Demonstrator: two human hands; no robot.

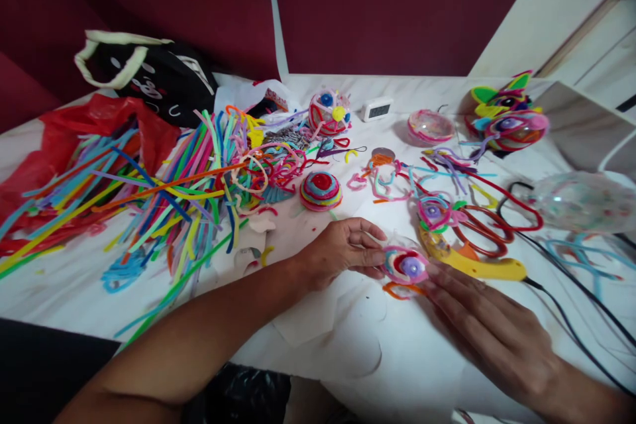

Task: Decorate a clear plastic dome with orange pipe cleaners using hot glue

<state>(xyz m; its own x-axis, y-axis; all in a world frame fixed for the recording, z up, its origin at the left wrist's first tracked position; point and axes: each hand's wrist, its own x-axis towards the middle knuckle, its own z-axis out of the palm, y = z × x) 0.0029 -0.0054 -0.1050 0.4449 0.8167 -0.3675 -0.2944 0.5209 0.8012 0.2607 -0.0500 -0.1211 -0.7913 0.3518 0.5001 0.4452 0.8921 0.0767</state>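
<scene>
Between my two hands is a small pipe-cleaner craft piece [405, 266] on clear plastic, with a pink rim, a red and white coil and a purple centre with a shiny bead. My left hand [342, 255] pinches its left edge between thumb and fingers. At its right edge, the fingertips of my right hand [489, 324] press against it, fingers held together. An orange pipe-cleaner loop [401, 291] shows just below the piece. Beyond my right fingers lies a yellow glue gun [481, 269] with a black cord. A similar purple-centred piece [433, 212] lies behind it.
Loose pipe cleaners [189, 172] and a red plastic bag [106, 122] spread over the left. A coiled striped dome [320, 190] sits mid-table. Behind are a decorated ball [329, 111], a small digital display [377, 109] and a pink-rimmed bowl [430, 127]. A clear plastic shape [586, 202] lies right, near cords.
</scene>
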